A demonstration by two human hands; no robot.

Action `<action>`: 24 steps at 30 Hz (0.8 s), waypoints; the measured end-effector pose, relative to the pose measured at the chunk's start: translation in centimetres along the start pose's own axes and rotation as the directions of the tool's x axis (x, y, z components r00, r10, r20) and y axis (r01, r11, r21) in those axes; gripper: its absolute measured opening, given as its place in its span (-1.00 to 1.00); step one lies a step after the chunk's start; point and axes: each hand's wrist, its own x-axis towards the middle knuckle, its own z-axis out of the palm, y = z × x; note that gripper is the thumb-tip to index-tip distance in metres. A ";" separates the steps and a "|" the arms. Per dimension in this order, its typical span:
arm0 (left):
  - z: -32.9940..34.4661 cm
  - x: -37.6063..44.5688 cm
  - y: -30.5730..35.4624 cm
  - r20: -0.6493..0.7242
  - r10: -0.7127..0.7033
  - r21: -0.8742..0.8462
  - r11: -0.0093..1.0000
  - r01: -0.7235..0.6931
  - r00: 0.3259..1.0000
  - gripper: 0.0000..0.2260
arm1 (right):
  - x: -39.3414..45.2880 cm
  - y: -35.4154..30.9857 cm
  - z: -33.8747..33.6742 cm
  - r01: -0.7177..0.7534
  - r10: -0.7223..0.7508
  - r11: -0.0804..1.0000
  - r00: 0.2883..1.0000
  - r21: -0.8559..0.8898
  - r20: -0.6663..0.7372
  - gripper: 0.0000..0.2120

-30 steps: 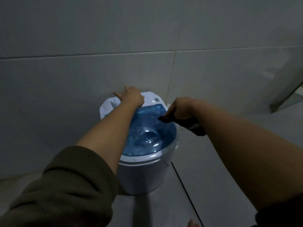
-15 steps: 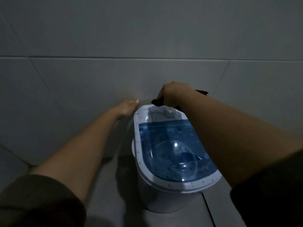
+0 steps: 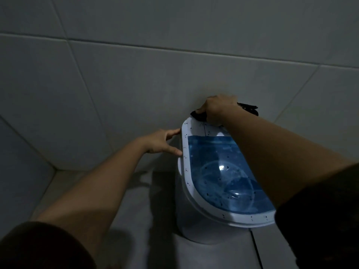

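**At the machine's back edge, a cloth held fast**

Against the grey tiled wall (image 3: 136,84), a small white plastic washing machine (image 3: 186,172) is seen standing on the pale tiled floor (image 3: 136,220). Its translucent blue lid (image 3: 217,164) lies flat within the white rim. At the rear of the top panel, close to the wall, a dark crumpled cloth (image 3: 198,115) is held by the right hand (image 3: 217,108). The grip of that hand is curled round the cloth. One end of the fabric shows to the left of the knuckles, touching the panel, and the other sticks out to the right, behind the wrist. Part of the panel is hidden by this hand and forearm.

The left hand (image 3: 161,141) is laid against the left side of the machine's rim. Its grip is spread: a straight finger touches the rim higher up, the thumb touches it lower down, and nothing is held. Dark specks are scattered over rim and lid. Both forearms are bare, and dark sleeves (image 3: 320,220) are seen at the bottom corners.
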 end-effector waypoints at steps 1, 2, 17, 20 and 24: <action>0.3 -0.1 -0.2 -0.008 -0.007 -0.020 1.000 0.006 1.000 -0.15 | -0.1 0.0 0.0 0.003 -0.003 1.000 1.000 -0.002 0.000 -0.63; 0.6 -0.2 -0.4 -0.015 -0.015 -0.026 1.000 0.015 1.000 -0.14 | -0.3 0.0 0.0 0.007 -0.007 1.000 1.000 -0.001 0.002 -0.62; 3.0 -2.2 -1.4 -0.118 -0.142 -0.144 0.982 0.124 0.983 -0.20 | -4.2 0.1 0.8 0.112 -0.108 0.992 0.992 -0.059 0.069 -0.61; 2.9 -2.1 -1.2 -0.117 -0.128 -0.114 0.987 0.115 0.985 -0.22 | -4.1 0.1 0.1 0.117 -0.116 0.991 0.993 -0.059 0.013 -0.62; 2.5 -1.7 -1.0 -0.082 -0.119 -0.061 0.992 0.114 0.989 -0.24 | -3.1 -0.5 -0.3 0.059 -0.063 0.992 0.997 -0.114 -0.039 -0.59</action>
